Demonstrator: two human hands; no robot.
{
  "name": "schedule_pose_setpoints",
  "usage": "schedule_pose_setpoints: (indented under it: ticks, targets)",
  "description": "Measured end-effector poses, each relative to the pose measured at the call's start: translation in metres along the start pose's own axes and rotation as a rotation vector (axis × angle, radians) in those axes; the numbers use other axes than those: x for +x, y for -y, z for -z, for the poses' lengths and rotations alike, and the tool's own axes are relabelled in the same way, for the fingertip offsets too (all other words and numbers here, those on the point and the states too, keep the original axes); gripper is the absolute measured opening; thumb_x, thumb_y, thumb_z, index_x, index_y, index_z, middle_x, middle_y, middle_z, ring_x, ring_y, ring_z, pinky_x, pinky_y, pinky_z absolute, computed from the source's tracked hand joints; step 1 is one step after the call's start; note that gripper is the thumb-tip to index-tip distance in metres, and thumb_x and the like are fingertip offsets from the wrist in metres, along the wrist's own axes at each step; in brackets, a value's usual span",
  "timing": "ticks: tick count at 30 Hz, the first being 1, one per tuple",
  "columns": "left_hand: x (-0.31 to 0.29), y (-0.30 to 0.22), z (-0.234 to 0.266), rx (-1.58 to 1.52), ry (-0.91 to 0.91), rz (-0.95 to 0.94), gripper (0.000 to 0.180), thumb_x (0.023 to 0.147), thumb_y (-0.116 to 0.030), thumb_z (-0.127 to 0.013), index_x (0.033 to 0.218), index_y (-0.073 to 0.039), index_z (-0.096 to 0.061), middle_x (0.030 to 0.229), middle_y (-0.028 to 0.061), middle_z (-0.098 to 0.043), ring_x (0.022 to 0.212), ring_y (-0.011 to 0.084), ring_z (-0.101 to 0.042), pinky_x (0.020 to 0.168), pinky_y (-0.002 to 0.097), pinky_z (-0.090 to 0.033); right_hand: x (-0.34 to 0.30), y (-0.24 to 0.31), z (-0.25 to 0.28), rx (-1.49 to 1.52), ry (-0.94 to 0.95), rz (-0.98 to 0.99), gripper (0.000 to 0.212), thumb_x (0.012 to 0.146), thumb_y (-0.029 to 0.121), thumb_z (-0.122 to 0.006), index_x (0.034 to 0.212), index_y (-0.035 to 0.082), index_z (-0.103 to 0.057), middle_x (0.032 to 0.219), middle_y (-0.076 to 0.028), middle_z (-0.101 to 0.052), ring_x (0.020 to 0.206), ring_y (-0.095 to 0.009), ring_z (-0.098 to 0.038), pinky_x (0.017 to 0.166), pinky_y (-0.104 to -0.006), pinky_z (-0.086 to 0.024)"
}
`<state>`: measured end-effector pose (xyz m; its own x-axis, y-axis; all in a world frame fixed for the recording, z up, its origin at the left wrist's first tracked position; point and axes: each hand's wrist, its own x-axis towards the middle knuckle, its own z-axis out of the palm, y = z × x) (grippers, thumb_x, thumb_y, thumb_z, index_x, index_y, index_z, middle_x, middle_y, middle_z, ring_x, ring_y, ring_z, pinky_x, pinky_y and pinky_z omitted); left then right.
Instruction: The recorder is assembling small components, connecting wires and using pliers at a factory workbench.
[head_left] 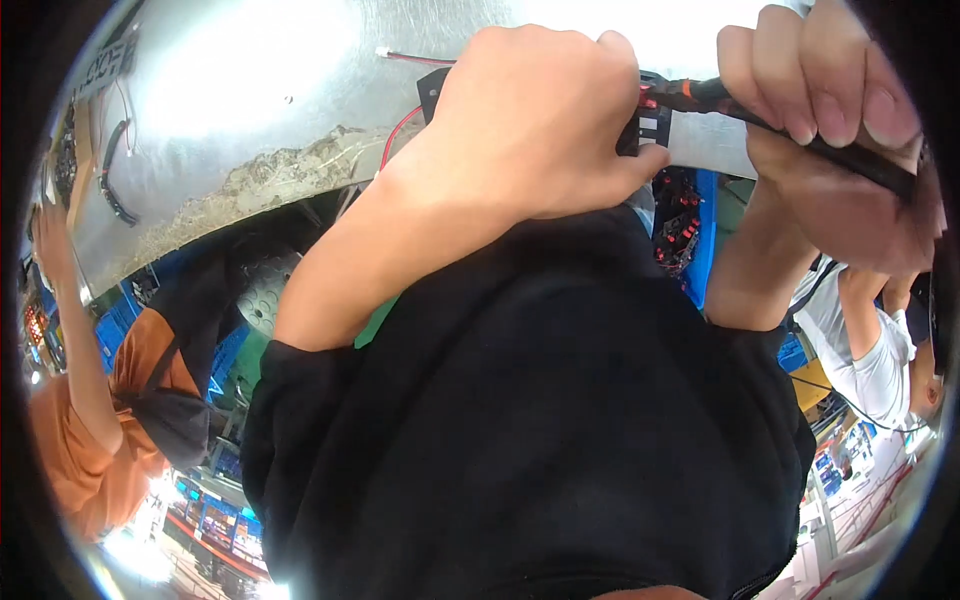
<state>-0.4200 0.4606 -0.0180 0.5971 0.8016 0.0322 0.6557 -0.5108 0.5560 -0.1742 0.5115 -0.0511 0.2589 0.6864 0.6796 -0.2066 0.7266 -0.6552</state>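
Note:
My left hand [535,125] is closed over a black part [432,93] on the metal tabletop, covering most of it. One corner with a hole sticks out to the left of the hand. A thin red wire [400,135] runs beside my wrist, and a red and black lead with a white connector [384,52] lies beyond it. My right hand [825,85] grips a slim black tool [712,96] with an orange band. Its tip points left and meets a red spot at the part's right end; the tool's exact kind is unclear.
The worn edge of the metal table [250,190] curves in front of me. Below it at right, a blue bin [706,235] holds several black and red pieces [679,225]. A black cable [112,180] lies at far left. Co-workers in orange [75,450] and white [865,365] flank me.

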Motion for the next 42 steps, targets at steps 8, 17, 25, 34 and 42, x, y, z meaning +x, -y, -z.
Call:
schedule_pose_setpoints:
  ticks: [8, 17, 25, 34, 42]
  targets:
    - [0.0, 0.004, -0.001, 0.016, -0.034, -0.059, 0.043, 0.073, -0.042, -0.077, 0.073, 0.0, -0.068, 0.067, 0.0175, -0.066, 0.065, 0.0349, -0.069, 0.06, 0.043, -0.055, 0.001, 0.057, -0.079, -0.173, 0.462, -0.312, 0.044, 0.101, 0.045, -0.04, 0.097, 0.002, -0.051, 0.072, -0.009, -0.052, 0.062, -0.017, -0.049, 0.058, -0.0303, -0.043]
    - [0.012, -0.016, 0.026, 0.051, 0.211, 0.083, 0.052, 0.082, -0.044, -0.07, 0.077, 0.007, -0.063, 0.067, 0.0259, -0.064, 0.068, 0.0434, -0.066, 0.064, 0.0487, -0.053, 0.008, 0.093, -0.099, -0.061, 0.516, -0.329, 0.046, 0.101, 0.047, -0.037, 0.095, 0.004, -0.052, 0.074, -0.008, -0.054, 0.064, -0.019, -0.051, 0.061, -0.0328, -0.043]
    - [0.0, -0.002, 0.005, 0.128, 0.034, -0.032, 0.05, 0.075, -0.048, -0.074, 0.074, 0.002, -0.07, 0.067, 0.0197, -0.067, 0.067, 0.0368, -0.069, 0.062, 0.0438, -0.056, 0.002, 0.091, -0.094, 0.144, 0.233, -0.471, 0.042, 0.101, 0.044, -0.039, 0.097, 0.005, -0.053, 0.078, -0.008, -0.056, 0.067, -0.019, -0.052, 0.063, -0.0325, -0.043]
    - [0.014, -0.012, 0.023, -0.002, 0.257, 0.131, 0.05, 0.082, -0.043, -0.07, 0.078, 0.006, -0.062, 0.069, 0.0261, -0.064, 0.068, 0.0438, -0.066, 0.063, 0.0482, -0.053, -0.003, 0.082, -0.092, 0.098, 0.264, -0.474, 0.039, 0.102, 0.042, -0.042, 0.097, 0.004, -0.053, 0.081, -0.009, -0.057, 0.068, -0.02, -0.053, 0.065, -0.032, -0.044]
    - [0.004, -0.012, 0.021, 0.094, -0.079, -0.233, 0.043, 0.084, -0.041, -0.07, 0.082, 0.002, -0.065, 0.071, 0.0248, -0.064, 0.071, 0.0424, -0.066, 0.064, 0.0476, -0.053, -0.005, 0.086, -0.097, -0.174, 0.599, -0.262, 0.04, 0.102, 0.042, -0.044, 0.096, 0.003, -0.053, 0.083, -0.011, -0.059, 0.069, -0.02, -0.054, 0.066, -0.0312, -0.045]
